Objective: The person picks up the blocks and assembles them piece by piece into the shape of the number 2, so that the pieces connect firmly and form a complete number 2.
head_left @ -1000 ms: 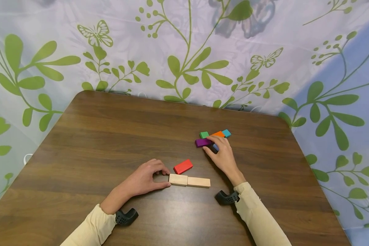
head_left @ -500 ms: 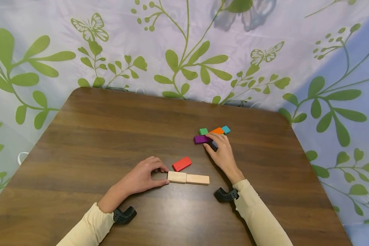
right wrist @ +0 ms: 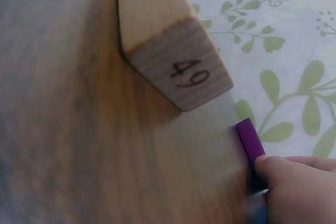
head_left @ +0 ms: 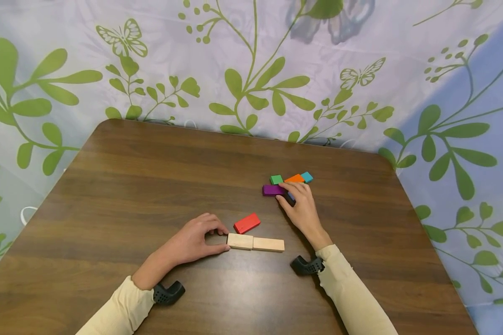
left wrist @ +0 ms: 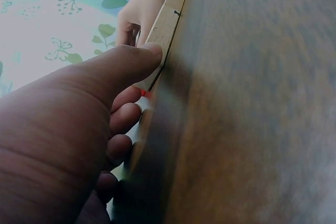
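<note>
My left hand (head_left: 193,239) pinches the left end of a plain wooden block (head_left: 241,241) between thumb and fingers. A second wooden block (head_left: 268,244) lies end to end with it. In the right wrist view a wooden block's end (right wrist: 181,69) is marked 49. My right hand (head_left: 303,209) is at a group of coloured blocks, thumb and forefinger at the right end of a purple block (head_left: 272,190). Under that palm a black block (head_left: 290,199) is partly hidden. In the right wrist view my thumb (right wrist: 265,166) touches the purple block.
Beyond the right hand lie a green block (head_left: 276,179), an orange block (head_left: 294,178) and a light blue block (head_left: 306,177). A red block (head_left: 247,223) sits slantwise just behind the wooden pair. The brown table (head_left: 151,186) ends at a leaf-patterned cloth (head_left: 251,70).
The head view has shifted slightly. Both hands keep their places on the blocks, and no block has visibly moved on the table.
</note>
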